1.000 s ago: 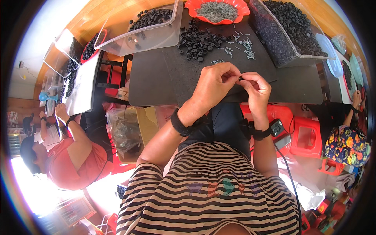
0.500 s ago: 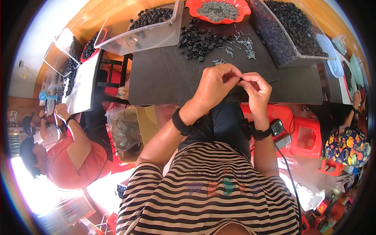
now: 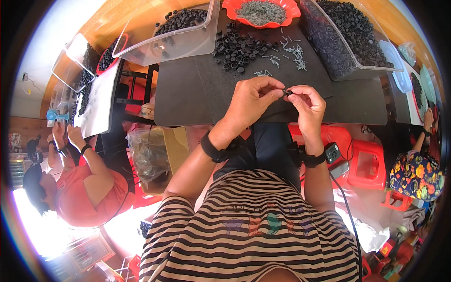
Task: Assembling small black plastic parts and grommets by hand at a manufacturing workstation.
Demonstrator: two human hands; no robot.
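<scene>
Over the near part of the dark table (image 3: 357, 101), my two hands meet at the fingertips. My right hand (image 3: 307, 110) pinches a small black cap (image 3: 289, 93) between thumb and forefinger. Closed right beside it, the thumb and forefinger of my left hand (image 3: 251, 101) pinch at the cap's left side; whether a screw sits in them is too small to tell. Beyond my hands lies a heap of black caps (image 3: 239, 51). To its right several loose silver screws (image 3: 297, 57) are scattered, with a few more screws (image 3: 264, 73) just past my left hand.
A red scalloped bowl (image 3: 290, 13) of screws stands at the back. Clear plastic bins of black parts flank it, one bin at left (image 3: 188, 51) and one at right (image 3: 347, 73). Co-workers sit at both sides. Red stools (image 3: 366, 162) and a cardboard box (image 3: 177, 148) are below the table.
My left hand has drawn slightly left and its fingertips have parted a little from the right hand's, showing more of the black cap. At left, a co-worker's hands have shifted.
</scene>
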